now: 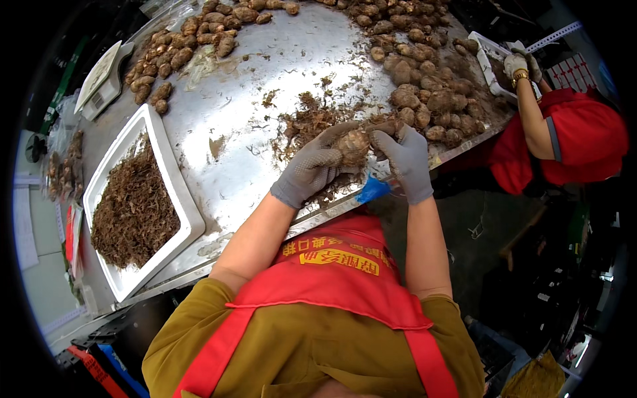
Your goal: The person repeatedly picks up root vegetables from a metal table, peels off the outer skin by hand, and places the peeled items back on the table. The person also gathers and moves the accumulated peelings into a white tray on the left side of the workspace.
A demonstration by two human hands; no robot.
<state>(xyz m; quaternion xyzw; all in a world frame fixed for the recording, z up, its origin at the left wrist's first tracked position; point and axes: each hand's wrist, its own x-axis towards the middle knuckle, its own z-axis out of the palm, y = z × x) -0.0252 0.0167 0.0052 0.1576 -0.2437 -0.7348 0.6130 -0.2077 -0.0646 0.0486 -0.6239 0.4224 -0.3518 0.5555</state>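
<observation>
My left hand, in a grey dotted work glove, is wrapped around a round, hairy taro corm. Close beside it is my right hand, also gloved in grey, with thumb and fingers pinching a brown, fibrous piece at the corm's far right side. Whether that piece is joined to the corm cannot be made out. Both hands are over the near edge of a metal table. Loose brown husk fibres lie just beyond and under them. A crumpled blue plastic piece sits at the table edge below my right hand.
A white foam tray holding brown husk stands at left, near a weighing scale. Cleaned taros lie at the far left, rough ones at right. A co-worker in red handles another white tray.
</observation>
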